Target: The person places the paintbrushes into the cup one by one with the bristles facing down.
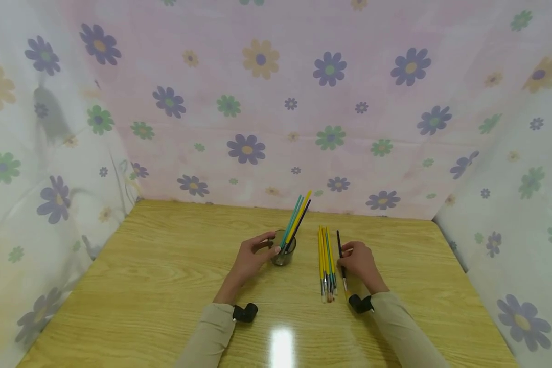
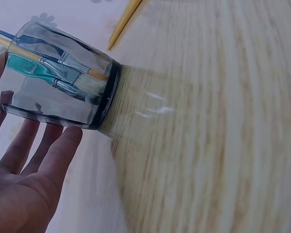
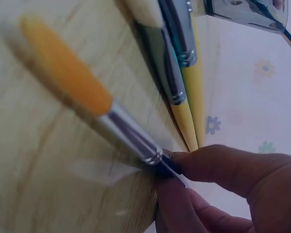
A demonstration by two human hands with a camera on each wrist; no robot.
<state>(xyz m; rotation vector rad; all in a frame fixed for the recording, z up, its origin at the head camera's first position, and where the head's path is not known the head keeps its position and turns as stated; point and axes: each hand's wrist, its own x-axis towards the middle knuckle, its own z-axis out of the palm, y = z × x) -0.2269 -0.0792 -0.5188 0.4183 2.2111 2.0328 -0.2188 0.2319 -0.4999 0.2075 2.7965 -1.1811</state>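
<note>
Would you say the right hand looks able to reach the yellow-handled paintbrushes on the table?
Likely yes: those paintbrushes lie close beside the right hand, with only the dark-handled paintbrush it pinches between.

A wood-grain table (image 1: 165, 255) carries a glass (image 1: 281, 260) and grouped paintbrushes (image 1: 326, 266).

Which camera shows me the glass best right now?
The left wrist view: the glass appears large and close, with brush bristles visible through its side. The head view shows it small, with the left hand holding it. The right wrist view catches only part, cut off at the upper right.
</note>
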